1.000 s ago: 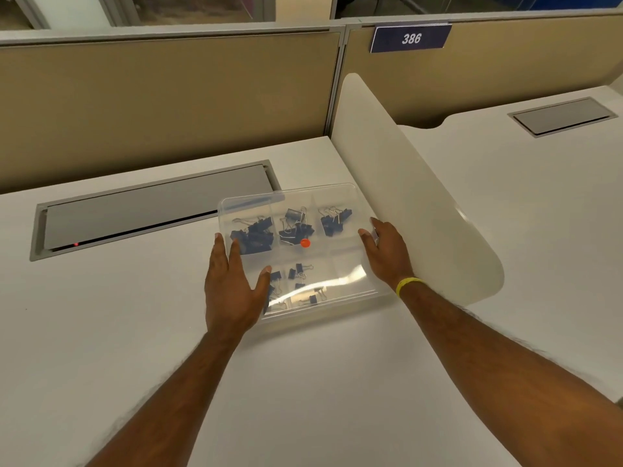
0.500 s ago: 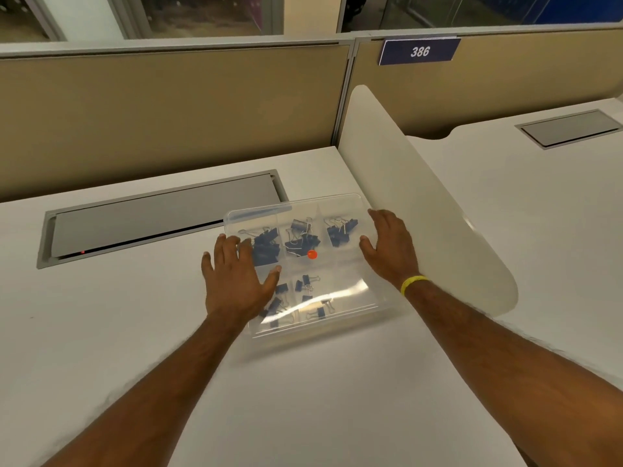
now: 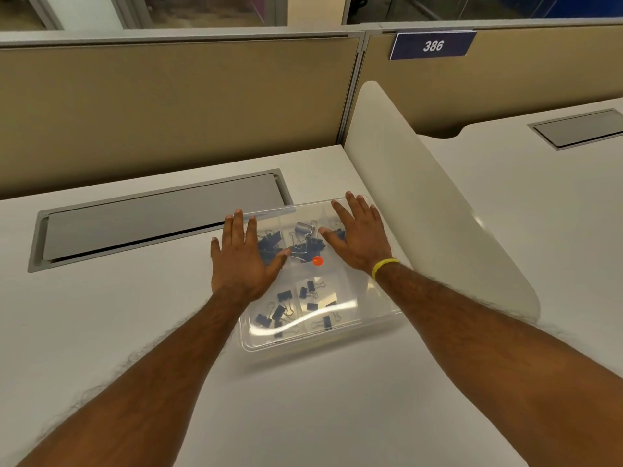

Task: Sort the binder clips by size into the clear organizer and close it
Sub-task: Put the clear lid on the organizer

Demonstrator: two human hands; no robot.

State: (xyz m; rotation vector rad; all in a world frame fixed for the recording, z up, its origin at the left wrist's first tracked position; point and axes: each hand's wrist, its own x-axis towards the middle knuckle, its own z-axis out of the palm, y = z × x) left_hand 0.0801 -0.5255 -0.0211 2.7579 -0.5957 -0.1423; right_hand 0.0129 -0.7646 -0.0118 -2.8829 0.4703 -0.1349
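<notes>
White cubicle desk (image 3: 101,332), tan partition behind. Organizer (image 3: 364,326) mid-desk, lid down, clips (image 3: 305,242) sorted inside. Left hand (image 3: 241,261) and right hand (image 3: 357,239) flat, fingers straight, pressing far lid corners. Risk: uneven press leaves near edge unlatched; box may slide.

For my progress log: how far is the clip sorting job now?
Done: the binder clips lie in compartments of the clear organizer, lid over them. In hand: left hand and right hand press flat on the lid. Left: confirming it is latched, which I cannot tell.
</notes>
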